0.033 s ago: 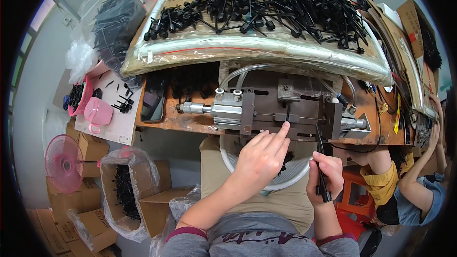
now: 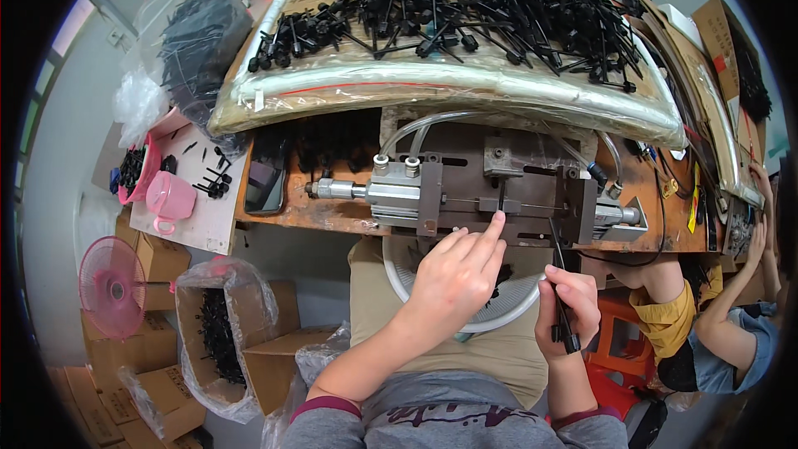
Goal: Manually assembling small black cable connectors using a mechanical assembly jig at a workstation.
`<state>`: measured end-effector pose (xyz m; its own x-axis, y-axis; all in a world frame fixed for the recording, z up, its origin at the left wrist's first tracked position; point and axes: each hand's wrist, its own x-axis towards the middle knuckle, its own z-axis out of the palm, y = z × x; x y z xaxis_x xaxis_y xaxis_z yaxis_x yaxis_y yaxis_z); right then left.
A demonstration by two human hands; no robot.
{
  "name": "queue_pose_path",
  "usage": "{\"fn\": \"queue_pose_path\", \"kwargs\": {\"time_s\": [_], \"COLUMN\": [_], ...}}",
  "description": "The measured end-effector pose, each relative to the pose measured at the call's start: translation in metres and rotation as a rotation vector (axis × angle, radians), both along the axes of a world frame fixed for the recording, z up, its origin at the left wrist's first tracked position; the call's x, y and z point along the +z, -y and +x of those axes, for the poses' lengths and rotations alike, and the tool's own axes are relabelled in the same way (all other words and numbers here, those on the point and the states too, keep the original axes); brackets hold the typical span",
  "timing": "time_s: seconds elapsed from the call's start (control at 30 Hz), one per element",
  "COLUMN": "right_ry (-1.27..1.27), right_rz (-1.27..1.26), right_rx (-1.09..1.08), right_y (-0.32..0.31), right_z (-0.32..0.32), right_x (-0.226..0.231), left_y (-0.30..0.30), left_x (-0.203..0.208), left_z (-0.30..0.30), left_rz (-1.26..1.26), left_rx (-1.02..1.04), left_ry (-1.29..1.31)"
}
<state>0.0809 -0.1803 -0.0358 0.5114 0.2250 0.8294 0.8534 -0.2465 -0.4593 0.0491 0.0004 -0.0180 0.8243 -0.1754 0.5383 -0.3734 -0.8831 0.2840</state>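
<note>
My left hand (image 2: 460, 276) reaches over the front of a dark metal clamping fixture (image 2: 465, 220). Its fingers are stretched out, and the index fingertip rests at the lower end of a thin black rod (image 2: 501, 194) standing in the fixture's middle block. Whether the fingertip presses on the rod, I cannot tell. To the right, my right hand (image 2: 570, 309) is closed around slim black plastic rods with thick knobbed ends (image 2: 567, 334). Their thin tips point up toward the fixture's right block. Below my hands, a white round basket (image 2: 397, 283) with some black parts sits on my lap.
A cardboard-lined tray (image 2: 465, 75) heaped with black knobbed rods (image 2: 432, 12) stands behind the fixture. Air cylinders (image 2: 395, 202) with clear hoses flank it. A phone (image 2: 268, 179), a pink cup (image 2: 171, 197) and a pink fan (image 2: 112, 287) are left. A co-worker's arm (image 2: 736, 299) is right.
</note>
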Motion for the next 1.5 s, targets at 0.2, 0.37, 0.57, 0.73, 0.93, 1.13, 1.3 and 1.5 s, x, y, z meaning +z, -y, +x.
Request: {"fn": "queue_pose_path", "kwargs": {"time_s": [0.2, 0.37, 0.57, 0.73, 0.93, 1.13, 1.3, 1.5], "right_ry": [-0.012, -0.005, 0.031, 0.145, 0.240, 0.302, 0.302, 0.242], "right_rz": [-0.216, -0.076, -0.185, -0.336, -0.390, -0.444, -0.384, -0.342], "right_rx": [-0.035, -0.047, -0.019, -0.077, -0.106, -0.111, -0.093, -0.156], "right_y": [0.004, 0.004, 0.009, 0.007, 0.005, 0.002, 0.000, 0.010], "right_z": [0.001, 0.008, 0.008, 0.012, 0.018, 0.019, 0.026, 0.024], "right_x": [0.012, 0.003, 0.013, 0.021, 0.024, 0.027, 0.027, 0.021], "left_y": [0.001, 0.002, 0.000, -0.005, -0.007, 0.001, 0.004, 0.005], "left_x": [0.004, 0.008, 0.011, 0.013, 0.023, 0.037, 0.034, 0.010], "left_z": [0.007, 0.009, 0.008, 0.006, -0.001, -0.022, -0.024, -0.003], "left_rz": [0.044, 0.018, -0.003, -0.156, -0.341, -0.786, -0.674, -0.233], "left_rx": [0.025, 0.020, 0.028, 0.014, -0.059, -0.385, -0.264, 0.019], "left_ry": [-0.042, -0.110, -0.144, -0.141, -0.173, -0.331, -0.192, -0.021]}}
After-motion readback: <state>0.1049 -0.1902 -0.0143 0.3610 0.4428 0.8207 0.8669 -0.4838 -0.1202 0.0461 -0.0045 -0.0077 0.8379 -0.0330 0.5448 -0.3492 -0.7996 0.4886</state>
